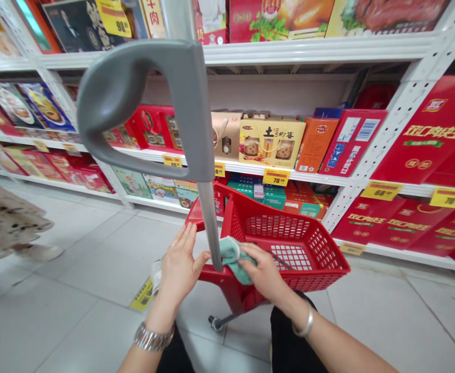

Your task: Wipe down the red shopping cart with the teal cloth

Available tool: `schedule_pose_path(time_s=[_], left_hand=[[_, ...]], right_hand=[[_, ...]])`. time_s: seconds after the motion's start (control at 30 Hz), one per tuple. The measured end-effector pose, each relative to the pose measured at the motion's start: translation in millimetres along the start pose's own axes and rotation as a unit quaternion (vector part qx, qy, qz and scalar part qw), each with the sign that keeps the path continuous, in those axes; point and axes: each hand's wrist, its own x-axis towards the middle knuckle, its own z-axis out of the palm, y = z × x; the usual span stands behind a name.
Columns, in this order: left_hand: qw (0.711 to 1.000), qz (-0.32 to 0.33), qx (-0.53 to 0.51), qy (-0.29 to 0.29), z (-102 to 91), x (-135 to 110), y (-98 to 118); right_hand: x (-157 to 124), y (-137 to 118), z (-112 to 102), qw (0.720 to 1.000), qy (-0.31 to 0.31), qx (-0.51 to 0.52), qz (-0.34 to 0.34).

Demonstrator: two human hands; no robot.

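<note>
The red basket (308, 277) of a trolley stands on the tiled floor before the shelves, its perforated walls and gridded bottom in view; a thin dark strip shows by the right hand (264, 272), though whether it lies inside or beneath the grid I cannot tell. That hand is closed on a green cloth (233, 256), pressed against the foot of the metal pole (211, 228). The left hand (180, 259), apart from it across the pole, rests on the red frame with fingers extended and thumb spread. On the shelf behind, a yellow carton (272, 142) shows two jars, real or printed I cannot tell, and red cartons (425, 129) stand to the right
</note>
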Motion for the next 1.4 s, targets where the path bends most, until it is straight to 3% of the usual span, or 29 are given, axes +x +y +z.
schedule_pose_path(time_s=[0.07, 0.1, 0.23, 0.3, 0.57, 0.67, 0.77, 0.9, 1.03, 1.17, 1.3, 1.4], left_hand=[[1.0, 0.001, -0.001, 0.007, 1.2, -2.1, 1.8], [1.0, 0.002, -0.002, 0.01, 2.0, -2.9, 2.7], [1.0, 0.006, -0.006, 0.014, 4.8, -4.2, 3.8], [1.0, 0.014, -0.007, 0.011, 4.7, -4.0, 2.8], [1.0, 0.014, -0.011, -0.007, -2.1, -6.7, 4.5], [1.0, 0.009, -0.015, -0.007, -3.7, -5.5, 7.1], [1.0, -0.007, -0.012, -0.013, -5.2, -1.1, 7.7], [1.0, -0.018, -0.007, -0.018, -6.0, 4.3, 4.4], [1.0, -0.016, -0.018, -0.016, -5.8, 7.1, -2.1], [0.999, -0.022, -0.022, -0.017, -5.8, 11.1, -9.1], [0.999, -0.022, -0.009, -0.023, -5.4, 14.5, -15.1], [0.999, -0.022, -0.003, -0.026, -4.3, 15.2, -20.4]], right_hand=[[17.0, 4.5, -1.9, 0.999, 0.05, -0.018, -0.007], [24.2, 6.5, -0.3, 0.998, 0.044, -0.031, -0.021], [46.3, 18.6, 17.0, 0.981, -0.141, -0.081, -0.104], [60.3, 30.4, 23.9, 0.971, -0.179, -0.107, -0.115], [167.8, 82.4, 19.8, 0.938, -0.135, -0.32, -0.023], [199.6, 94.3, 20.7, 0.933, -0.125, -0.336, -0.002], [213.5, 103.5, 25.0, 0.937, -0.126, -0.324, 0.008], [210.5, 105.7, 32.3, 0.945, -0.133, -0.299, 0.012], [190.2, 93.2, 39.4, 0.948, -0.153, -0.278, -0.005], [152.3, 74.9, 44.0, 0.949, -0.176, -0.257, -0.038], [106.5, 53.6, 42.5, 0.963, -0.191, -0.156, -0.108], [77.2, 30.7, 37.5, 0.969, -0.193, -0.124, -0.096]])
